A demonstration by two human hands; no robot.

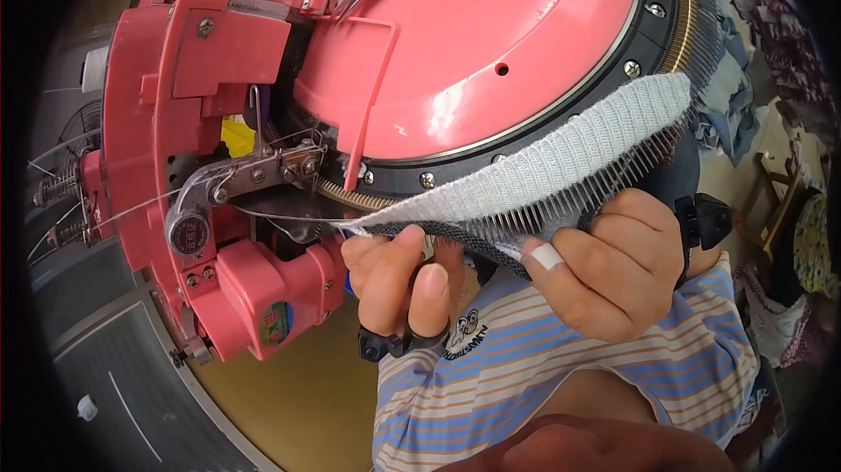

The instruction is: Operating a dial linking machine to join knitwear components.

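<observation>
At the centre of the frame, my left hand (390,283) and right hand (613,266) pinch, as far as I can see, the dark grey knit fabric (469,238) below the white ribbed knit band (561,161), probably light, soft, stretchy, best held along its edge.

We list: pink domed cover (491,69), upper centre; white ribbed knit strip (561,152), along its lower-right edge; thin metal needles (561,208), below the strip; dark knit band (477,242), centre, between left hand (399,283) and right hand (618,270).
</observation>
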